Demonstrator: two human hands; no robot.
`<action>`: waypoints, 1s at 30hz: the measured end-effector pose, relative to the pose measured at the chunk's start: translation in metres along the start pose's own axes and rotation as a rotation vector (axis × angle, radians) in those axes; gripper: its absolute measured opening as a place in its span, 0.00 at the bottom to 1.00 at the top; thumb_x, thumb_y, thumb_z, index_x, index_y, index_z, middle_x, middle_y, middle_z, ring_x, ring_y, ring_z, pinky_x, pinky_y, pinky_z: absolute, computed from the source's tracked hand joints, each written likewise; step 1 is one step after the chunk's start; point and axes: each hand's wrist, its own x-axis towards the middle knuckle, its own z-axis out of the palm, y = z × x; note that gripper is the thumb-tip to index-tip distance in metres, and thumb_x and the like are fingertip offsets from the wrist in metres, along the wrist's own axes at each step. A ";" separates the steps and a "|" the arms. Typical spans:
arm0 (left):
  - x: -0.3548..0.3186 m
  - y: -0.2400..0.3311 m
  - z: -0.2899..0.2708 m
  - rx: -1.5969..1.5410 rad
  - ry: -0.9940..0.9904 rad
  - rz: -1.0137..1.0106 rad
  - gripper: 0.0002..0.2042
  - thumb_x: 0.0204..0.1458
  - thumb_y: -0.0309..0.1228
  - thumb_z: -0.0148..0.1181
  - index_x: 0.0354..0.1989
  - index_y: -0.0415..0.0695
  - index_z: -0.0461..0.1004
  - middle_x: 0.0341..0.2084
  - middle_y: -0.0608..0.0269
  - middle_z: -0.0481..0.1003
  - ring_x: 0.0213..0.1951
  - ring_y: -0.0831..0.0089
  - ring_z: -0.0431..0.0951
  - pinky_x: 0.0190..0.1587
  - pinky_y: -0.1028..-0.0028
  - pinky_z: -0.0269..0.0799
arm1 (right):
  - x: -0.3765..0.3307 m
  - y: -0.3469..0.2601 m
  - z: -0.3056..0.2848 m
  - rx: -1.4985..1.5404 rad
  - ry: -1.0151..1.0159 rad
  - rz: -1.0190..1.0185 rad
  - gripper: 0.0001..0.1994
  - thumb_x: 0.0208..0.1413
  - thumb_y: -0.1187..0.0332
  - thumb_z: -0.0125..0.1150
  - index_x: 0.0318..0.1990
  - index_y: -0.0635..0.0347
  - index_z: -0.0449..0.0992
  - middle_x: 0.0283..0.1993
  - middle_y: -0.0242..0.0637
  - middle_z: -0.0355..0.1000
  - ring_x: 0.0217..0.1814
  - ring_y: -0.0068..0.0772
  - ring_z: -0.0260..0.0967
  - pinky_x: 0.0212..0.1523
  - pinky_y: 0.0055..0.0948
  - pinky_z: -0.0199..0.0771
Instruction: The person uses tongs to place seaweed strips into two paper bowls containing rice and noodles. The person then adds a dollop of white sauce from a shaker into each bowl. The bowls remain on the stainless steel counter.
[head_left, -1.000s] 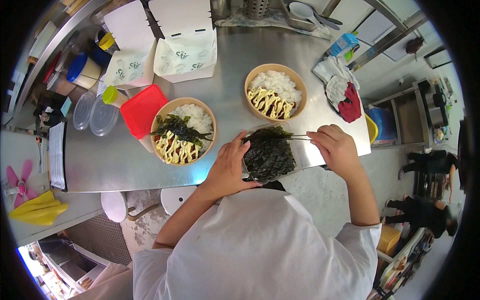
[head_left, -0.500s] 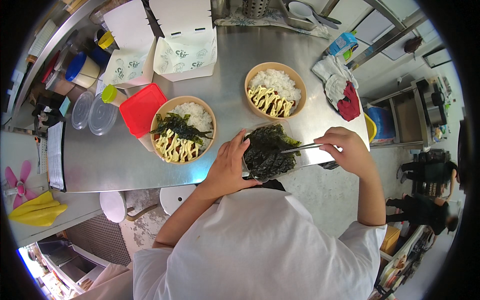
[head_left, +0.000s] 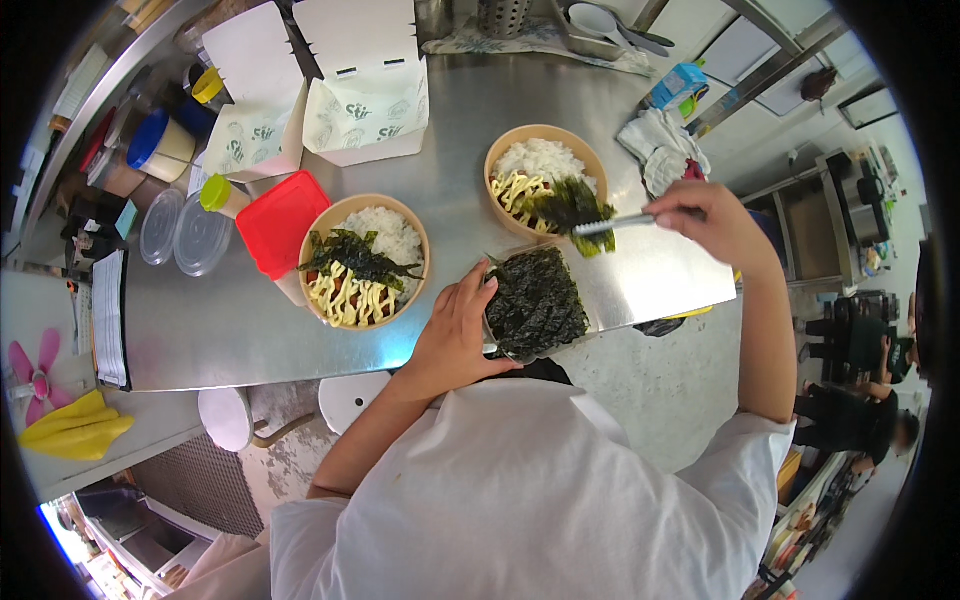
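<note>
My left hand (head_left: 459, 322) is wrapped round the side of a clear container of dark seaweed strips (head_left: 538, 300) at the table's near edge. In my right hand (head_left: 712, 222) are metal tongs (head_left: 625, 223), closed on a bunch of seaweed (head_left: 578, 211). That bunch hangs over the near right side of a brown bowl (head_left: 490, 170) with white rice and sauce-striped pieces. To the left stands a second brown bowl (head_left: 425, 262) with rice, sauce-striped pieces and seaweed on top.
A red lid (head_left: 284, 224) lies left of the second bowl, near a green-capped bottle (head_left: 222, 196) and clear round lids (head_left: 203, 236). Two white takeaway boxes (head_left: 366, 112) stand open at the back. A crumpled cloth (head_left: 662, 150) is at the far right. Other people stand off to the right.
My right hand has risen away from the container and lifted a bunch of seaweed in the tongs over the right bowl. My left hand has stayed on the container.
</note>
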 end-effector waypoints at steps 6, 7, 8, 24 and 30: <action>0.000 0.001 -0.001 -0.001 0.023 0.004 0.60 0.28 0.44 0.79 0.67 0.48 0.40 0.66 0.39 0.50 0.61 0.39 0.59 0.61 0.50 0.56 | 0.053 0.015 -0.016 -0.078 -0.104 0.131 0.07 0.54 0.74 0.61 0.40 0.65 0.79 0.31 0.32 0.74 0.33 0.20 0.66 0.37 0.22 0.66; 0.000 0.002 -0.001 -0.004 0.014 -0.006 0.60 0.28 0.44 0.79 0.67 0.48 0.40 0.66 0.39 0.50 0.61 0.39 0.59 0.61 0.50 0.56 | 0.058 0.017 -0.017 -0.071 -0.106 0.129 0.08 0.54 0.73 0.62 0.40 0.64 0.80 0.30 0.31 0.73 0.32 0.20 0.65 0.36 0.22 0.66; 0.000 0.002 -0.002 -0.006 0.006 -0.017 0.59 0.27 0.44 0.79 0.67 0.48 0.40 0.66 0.39 0.50 0.61 0.39 0.59 0.61 0.50 0.56 | 0.064 0.018 -0.018 -0.064 -0.109 0.127 0.08 0.54 0.71 0.62 0.40 0.63 0.80 0.29 0.30 0.72 0.32 0.19 0.64 0.34 0.22 0.65; 0.002 0.001 -0.002 -0.045 0.012 -0.017 0.62 0.28 0.44 0.79 0.68 0.49 0.37 0.66 0.39 0.50 0.60 0.37 0.60 0.61 0.50 0.57 | 0.006 -0.015 0.033 -0.249 -0.351 -0.037 0.09 0.51 0.72 0.64 0.40 0.61 0.79 0.36 0.41 0.75 0.39 0.40 0.73 0.40 0.33 0.71; 0.002 0.001 -0.002 -0.045 0.021 -0.004 0.61 0.28 0.43 0.79 0.68 0.49 0.37 0.66 0.38 0.50 0.59 0.36 0.60 0.61 0.50 0.56 | -0.003 -0.014 0.037 -0.355 -0.318 -0.027 0.11 0.51 0.67 0.63 0.42 0.58 0.78 0.38 0.40 0.74 0.41 0.44 0.72 0.42 0.37 0.70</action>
